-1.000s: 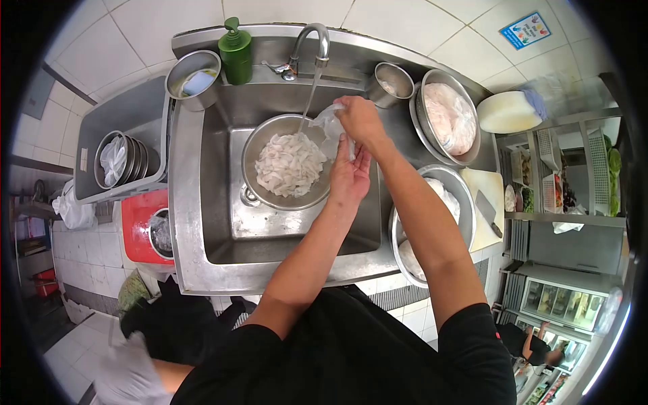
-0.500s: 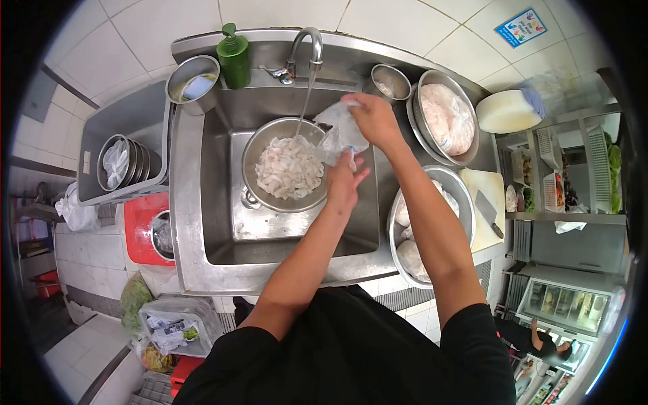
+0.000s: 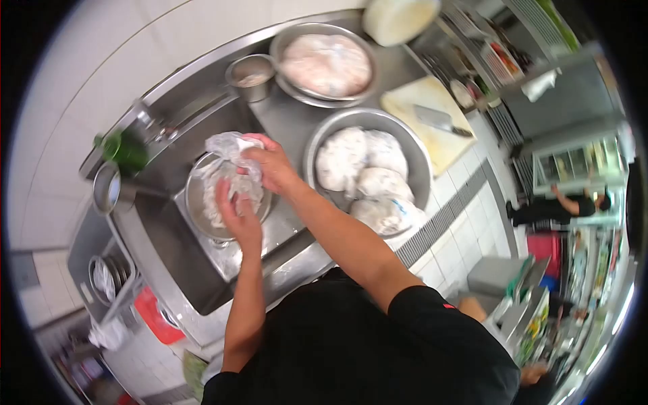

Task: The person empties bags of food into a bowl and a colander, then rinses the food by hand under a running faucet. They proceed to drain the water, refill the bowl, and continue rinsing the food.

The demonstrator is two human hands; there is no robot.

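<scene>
Both hands (image 3: 253, 185) on plastic bag (image 3: 233, 150) over bowl (image 3: 197, 202)

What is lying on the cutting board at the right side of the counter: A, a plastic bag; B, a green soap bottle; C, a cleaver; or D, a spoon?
C: a cleaver with a broad blade lies flat on the pale cutting board, beyond the big metal bowl holding white bagged lumps.
</scene>
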